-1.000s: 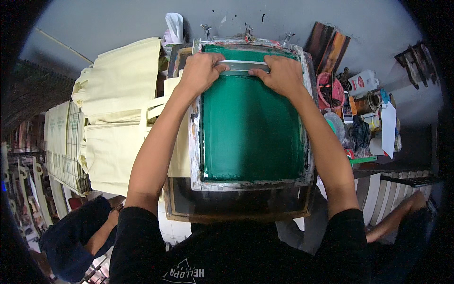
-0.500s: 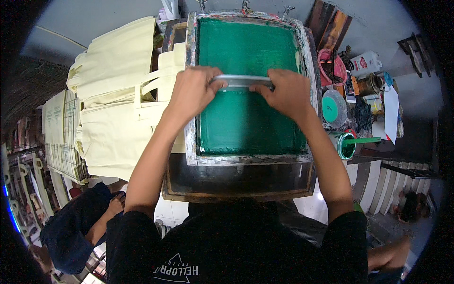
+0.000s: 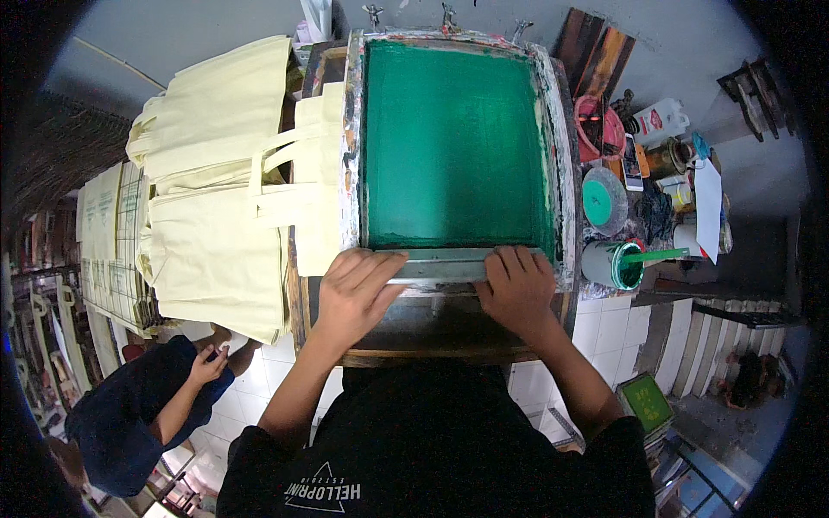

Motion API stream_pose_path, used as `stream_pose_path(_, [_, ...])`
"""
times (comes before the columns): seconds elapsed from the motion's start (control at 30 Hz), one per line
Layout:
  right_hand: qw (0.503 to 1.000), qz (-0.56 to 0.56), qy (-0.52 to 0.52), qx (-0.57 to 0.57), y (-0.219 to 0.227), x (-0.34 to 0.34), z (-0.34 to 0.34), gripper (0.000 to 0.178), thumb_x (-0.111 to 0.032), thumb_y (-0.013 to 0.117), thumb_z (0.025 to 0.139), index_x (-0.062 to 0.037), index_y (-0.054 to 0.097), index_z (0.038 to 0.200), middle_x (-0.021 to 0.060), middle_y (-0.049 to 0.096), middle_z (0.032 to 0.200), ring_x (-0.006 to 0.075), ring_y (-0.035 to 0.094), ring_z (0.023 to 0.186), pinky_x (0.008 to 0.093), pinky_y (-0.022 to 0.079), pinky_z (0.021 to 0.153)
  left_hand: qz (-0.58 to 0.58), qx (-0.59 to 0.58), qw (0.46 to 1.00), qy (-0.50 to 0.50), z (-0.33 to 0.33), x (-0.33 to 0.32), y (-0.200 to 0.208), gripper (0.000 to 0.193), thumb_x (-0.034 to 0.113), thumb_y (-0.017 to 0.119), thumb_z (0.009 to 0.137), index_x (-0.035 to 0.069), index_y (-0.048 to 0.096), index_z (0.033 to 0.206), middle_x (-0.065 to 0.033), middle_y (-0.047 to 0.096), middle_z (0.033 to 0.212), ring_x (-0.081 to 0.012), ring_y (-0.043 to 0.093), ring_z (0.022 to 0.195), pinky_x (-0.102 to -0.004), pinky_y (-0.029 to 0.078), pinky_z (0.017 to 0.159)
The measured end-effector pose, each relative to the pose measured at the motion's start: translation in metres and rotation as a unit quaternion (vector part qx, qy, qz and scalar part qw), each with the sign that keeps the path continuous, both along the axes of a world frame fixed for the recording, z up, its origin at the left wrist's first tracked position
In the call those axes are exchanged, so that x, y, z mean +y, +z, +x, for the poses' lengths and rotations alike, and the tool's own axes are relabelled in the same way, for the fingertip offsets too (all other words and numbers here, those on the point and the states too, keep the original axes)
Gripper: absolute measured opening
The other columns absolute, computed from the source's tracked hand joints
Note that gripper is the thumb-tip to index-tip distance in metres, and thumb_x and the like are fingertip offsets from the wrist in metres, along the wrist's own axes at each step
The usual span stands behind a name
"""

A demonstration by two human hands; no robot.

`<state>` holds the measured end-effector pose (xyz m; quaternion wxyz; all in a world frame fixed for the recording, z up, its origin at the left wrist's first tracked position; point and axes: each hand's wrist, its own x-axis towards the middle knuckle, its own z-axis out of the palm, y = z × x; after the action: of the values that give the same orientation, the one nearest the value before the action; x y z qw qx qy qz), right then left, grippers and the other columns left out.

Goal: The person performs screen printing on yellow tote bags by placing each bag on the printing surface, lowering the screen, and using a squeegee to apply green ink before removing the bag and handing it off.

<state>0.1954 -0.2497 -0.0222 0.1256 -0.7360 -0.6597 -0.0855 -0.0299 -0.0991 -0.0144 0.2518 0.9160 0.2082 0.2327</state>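
Note:
A silver-grey squeegee lies across the near end of the screen-printing frame. My left hand grips its left end and my right hand its right end, fingers over the top and thumbs toward me. Dark green ink covers the screen mesh inside the paint-stained frame. From under the frame's left side a pale yellow tote bag sticks out, its handles pointing left. The squeegee's lower edge is hidden from me.
Stacks of pale yellow bags lie at the left. On the right stand an ink jar with a green stick, a bowl of green ink, a phone and a pink basket. Another person is at lower left.
Both my hands have drawn the squeegee from the middle of the screen toward me, to the frame's near edge. The other person's hand at lower left has shifted.

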Motion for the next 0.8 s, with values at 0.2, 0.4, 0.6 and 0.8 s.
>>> stream_pose_path(0.2, [0.995, 0.078, 0.037, 0.039, -0.001, -0.011, 0.005, 0.031, -0.020, 0.073, 0.069, -0.0105, 0.066, 0.098, 0.0052, 0.066, 0.100, 0.0267, 0.066, 0.092, 0.0419, 0.053, 0.078, 0.075, 0.012, 0.995, 0.066, -0.033, -0.003, -0.034, 0.111, 0.038, 0.088, 0.074, 0.005, 0.023, 0.158, -0.0248, 0.035, 0.159, -0.0407, 0.032, 0.149, -0.0602, 0.013, 0.121])
stream_pose_path(0.4, [0.977, 0.210, 0.030, -0.015, 0.100, 0.001, 0.029, 0.035, -0.012, 0.069, 0.070, -0.0111, 0.072, 0.104, 0.0064, 0.069, 0.106, 0.0273, 0.068, 0.092, 0.0405, 0.056, 0.078, 0.071, -0.231, 0.962, 0.128, -0.020, 0.020, 0.021, 0.122, 0.056, 0.082, 0.076, 0.007, 0.010, 0.161, -0.0301, 0.032, 0.158, -0.0414, 0.033, 0.148, -0.0563, 0.019, 0.120])
stream_pose_path(0.6, [0.934, 0.340, 0.031, -0.108, 0.215, 0.080, 0.074, 0.015, -0.018, 0.072, 0.080, -0.0112, 0.070, 0.092, 0.0127, 0.070, 0.092, 0.0312, 0.068, 0.083, 0.0416, 0.054, 0.071, -0.113, -0.134, 0.965, 0.192, 0.011, 0.080, 0.054, 0.092, 0.056, 0.070, 0.088, -0.001, 0.035, 0.152, -0.0266, 0.040, 0.154, -0.0374, 0.036, 0.145, -0.0476, 0.017, 0.123])
stream_pose_path(0.8, [0.959, 0.279, -0.046, -0.032, 0.286, 0.124, 0.085, 0.032, -0.031, 0.067, 0.091, 0.0000, 0.071, 0.087, 0.0190, 0.068, 0.075, 0.0354, 0.064, 0.068, 0.0434, 0.051, 0.068, -0.063, 0.128, 0.957, 0.254, 0.018, 0.116, -0.003, 0.084, 0.052, 0.075, 0.085, -0.002, 0.048, 0.144, -0.0229, 0.058, 0.139, -0.0386, 0.049, 0.133, -0.0468, 0.024, 0.116])
